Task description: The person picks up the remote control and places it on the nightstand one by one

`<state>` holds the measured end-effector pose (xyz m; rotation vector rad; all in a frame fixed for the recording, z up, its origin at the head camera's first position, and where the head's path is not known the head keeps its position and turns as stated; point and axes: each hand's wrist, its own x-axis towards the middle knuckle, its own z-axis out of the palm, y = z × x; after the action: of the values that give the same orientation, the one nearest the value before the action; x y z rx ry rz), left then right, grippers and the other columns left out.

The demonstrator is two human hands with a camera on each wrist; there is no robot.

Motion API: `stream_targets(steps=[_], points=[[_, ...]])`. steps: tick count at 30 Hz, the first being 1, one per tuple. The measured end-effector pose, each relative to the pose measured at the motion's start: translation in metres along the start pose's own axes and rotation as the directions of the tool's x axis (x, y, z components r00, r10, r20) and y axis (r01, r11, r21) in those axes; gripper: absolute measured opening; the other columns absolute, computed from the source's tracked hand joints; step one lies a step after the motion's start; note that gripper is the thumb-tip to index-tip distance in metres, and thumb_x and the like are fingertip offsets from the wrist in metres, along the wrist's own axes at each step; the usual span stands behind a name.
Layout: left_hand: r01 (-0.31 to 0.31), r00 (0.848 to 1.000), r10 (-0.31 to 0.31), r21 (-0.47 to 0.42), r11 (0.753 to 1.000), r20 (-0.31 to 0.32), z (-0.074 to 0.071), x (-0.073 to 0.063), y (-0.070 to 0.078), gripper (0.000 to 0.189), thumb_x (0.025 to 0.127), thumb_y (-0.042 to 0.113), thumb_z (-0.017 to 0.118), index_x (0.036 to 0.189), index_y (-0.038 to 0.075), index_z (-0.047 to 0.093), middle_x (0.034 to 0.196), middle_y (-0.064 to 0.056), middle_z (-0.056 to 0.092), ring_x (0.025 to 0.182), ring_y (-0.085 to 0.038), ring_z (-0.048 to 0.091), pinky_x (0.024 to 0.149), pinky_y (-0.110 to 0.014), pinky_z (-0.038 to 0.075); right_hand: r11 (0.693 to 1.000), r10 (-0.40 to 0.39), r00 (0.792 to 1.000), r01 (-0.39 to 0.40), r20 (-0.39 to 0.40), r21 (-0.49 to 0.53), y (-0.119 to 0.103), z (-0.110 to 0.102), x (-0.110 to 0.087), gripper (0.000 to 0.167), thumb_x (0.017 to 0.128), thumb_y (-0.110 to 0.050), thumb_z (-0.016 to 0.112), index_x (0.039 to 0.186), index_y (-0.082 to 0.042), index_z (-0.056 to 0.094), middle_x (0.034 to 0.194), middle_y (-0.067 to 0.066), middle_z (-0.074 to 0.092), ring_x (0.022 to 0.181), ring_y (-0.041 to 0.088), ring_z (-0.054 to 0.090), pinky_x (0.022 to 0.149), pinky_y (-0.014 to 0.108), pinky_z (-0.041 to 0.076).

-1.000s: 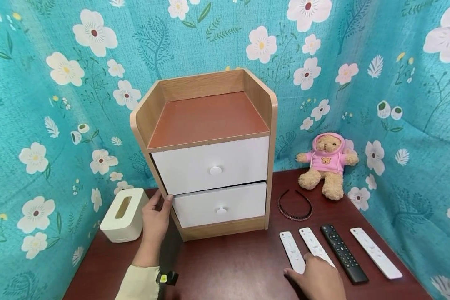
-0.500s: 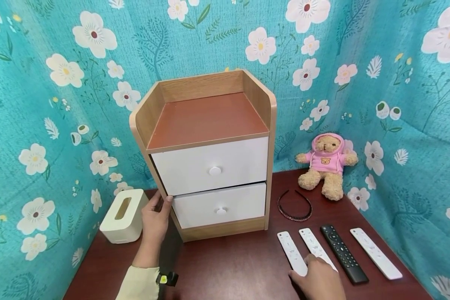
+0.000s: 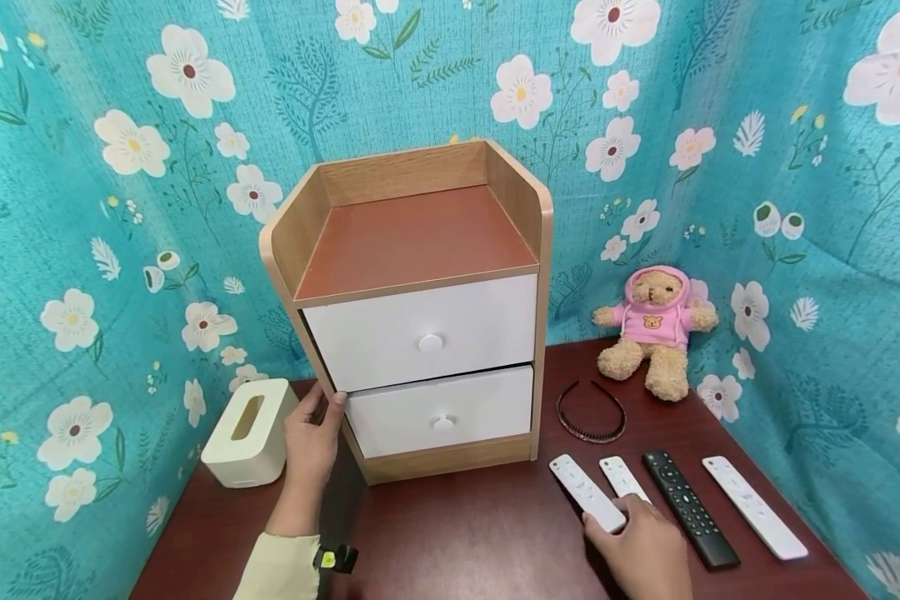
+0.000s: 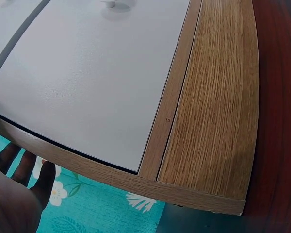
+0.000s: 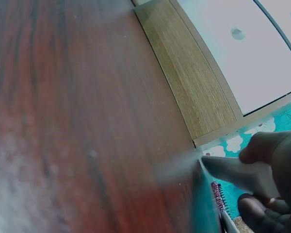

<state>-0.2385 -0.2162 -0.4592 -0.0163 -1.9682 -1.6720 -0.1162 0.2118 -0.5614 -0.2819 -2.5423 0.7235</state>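
Observation:
My right hand (image 3: 645, 546) pinches a white remote control (image 3: 587, 493) between thumb and fingers at its near end. In the right wrist view the same white remote (image 5: 242, 174) is lifted off the dark red table. My left hand (image 3: 312, 437) rests against the left side of a small wooden cabinet (image 3: 412, 242), its thumb on the front edge beside the white drawers. The left wrist view shows the fingers of that hand (image 4: 14, 194) along the cabinet's side edge. Both drawers, the upper (image 3: 487, 321) and the lower (image 3: 487, 404), have round white knobs.
Right of the held remote lie another white remote (image 3: 624, 479), a black remote (image 3: 690, 508) and a further white one (image 3: 753, 507). A headband (image 3: 591, 433) and a teddy bear (image 3: 654, 321) in pink are behind them. A cream tissue box (image 3: 246, 433) stands left of the cabinet.
My right hand has raised the leftmost white remote from the table and shifted it slightly left and back. The left hand has stayed at the cabinet's side.

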Motion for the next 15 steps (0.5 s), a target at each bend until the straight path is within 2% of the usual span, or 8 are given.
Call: stream_targets(steps=[7, 10, 13, 15], points=[[-0.011, 1.000, 0.011, 0.002, 1.000, -0.004, -0.001, 0.001, -0.001, 0.040, 0.106, 0.012, 0.073, 0.146, 0.008, 0.070, 0.127, 0.006, 0.077, 0.108, -0.001, 0.070, 0.088, -0.012, 0.055, 0.998, -0.024, 0.982, 0.035, -0.187, 0.059, -0.005, -0.003, 0.005, 0.041, 0.070, -0.032, 0.094, 0.093, -0.002, 0.077, 0.080, 0.019, 0.074, 0.074, 0.045, 0.071, 0.064, 0.058, 0.052], [-0.015, 1.000, 0.015, 0.008, 1.000, -0.004, 0.000, 0.001, -0.002, 0.040, 0.106, 0.012, 0.073, 0.146, 0.008, 0.070, 0.125, 0.008, 0.077, 0.107, -0.001, 0.070, 0.087, -0.013, 0.055, 0.995, -0.021, 0.967, 0.046, -0.253, 0.092, -0.010, -0.011, 0.009, 0.043, 0.068, -0.031, 0.093, 0.094, 0.000, 0.078, 0.081, 0.021, 0.075, 0.074, 0.046, 0.071, 0.063, 0.059, 0.051], [-0.018, 1.000, 0.019, 0.011, 1.000, -0.007, 0.000, 0.001, -0.002, 0.040, 0.105, 0.011, 0.073, 0.145, 0.008, 0.071, 0.124, 0.003, 0.078, 0.105, -0.001, 0.070, 0.087, -0.013, 0.055, 0.990, 0.008, 0.950, 0.037, -0.311, 0.137, -0.019, -0.025, 0.013, 0.043, 0.065, -0.029, 0.095, 0.094, -0.001, 0.079, 0.080, 0.017, 0.076, 0.070, 0.037, 0.071, 0.060, 0.044, 0.050], [-0.026, 1.000, 0.026, 0.015, 1.000, -0.007, 0.001, 0.001, -0.002, 0.040, 0.105, 0.010, 0.073, 0.145, 0.007, 0.071, 0.124, 0.001, 0.079, 0.104, -0.002, 0.069, 0.086, -0.013, 0.055, 0.984, 0.032, 0.936, 0.033, -0.351, 0.177, -0.025, -0.036, 0.015, 0.042, 0.064, -0.027, 0.096, 0.093, -0.002, 0.080, 0.078, 0.014, 0.076, 0.067, 0.017, 0.068, 0.058, 0.032, 0.046]])
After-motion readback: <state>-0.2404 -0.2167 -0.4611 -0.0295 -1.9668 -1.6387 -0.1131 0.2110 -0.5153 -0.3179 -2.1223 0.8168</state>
